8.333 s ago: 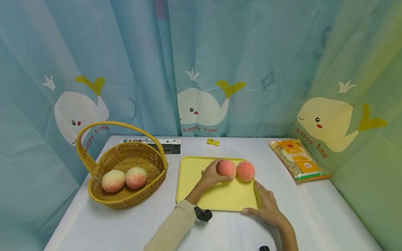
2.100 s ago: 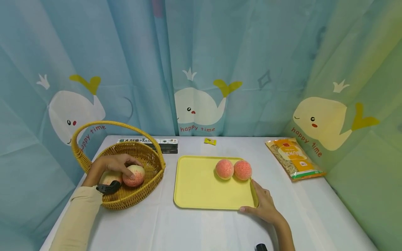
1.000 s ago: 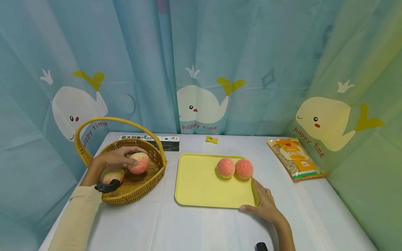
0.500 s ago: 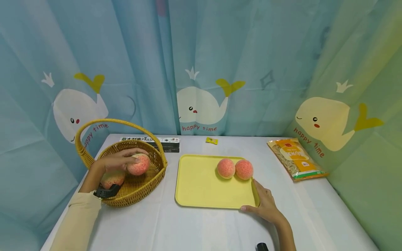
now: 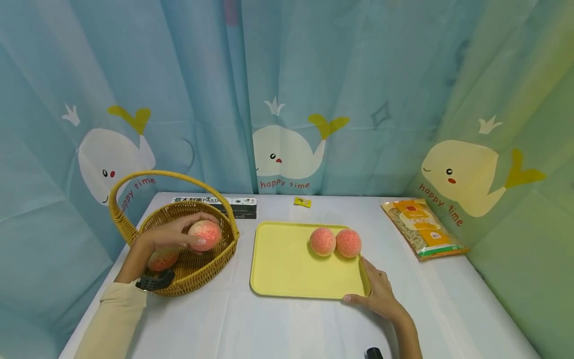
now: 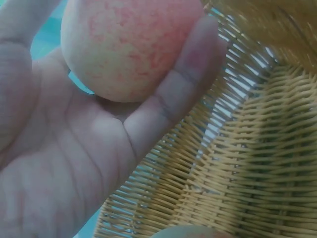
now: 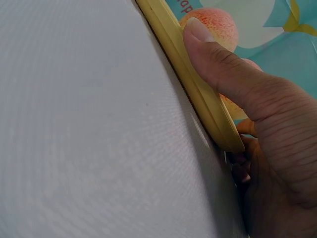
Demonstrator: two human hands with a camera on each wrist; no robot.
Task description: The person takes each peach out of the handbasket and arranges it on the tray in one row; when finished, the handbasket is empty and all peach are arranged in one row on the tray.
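Observation:
In the head view my left hand (image 5: 172, 234) holds a pink-speckled peach (image 5: 205, 236) over the wicker basket (image 5: 211, 269). The left wrist view shows fingers wrapped round that peach (image 6: 131, 47), with woven basket wall behind. A second peach (image 5: 163, 259) lies in the basket, partly covered by my left wrist. Two more peaches, one left (image 5: 323, 242) and one right (image 5: 349, 243), sit side by side near the back right of the yellow tray (image 5: 291, 274). My right hand (image 5: 380, 294) grips the tray's front right corner, thumb at the front edge.
The basket's tall handle (image 5: 179, 175) arches over its back. Behind the basket lies a pasta box (image 5: 244, 209). A small yellow packet (image 5: 302, 202) is behind the tray, and an orange bag of pasta (image 5: 423, 229) lies at the right. Printed curtains enclose the white table.
Earlier my left hand held a peach on the tray; it then went to the basket and took another. That peach has risen slightly and shifted right. My right hand stays at the tray corner.

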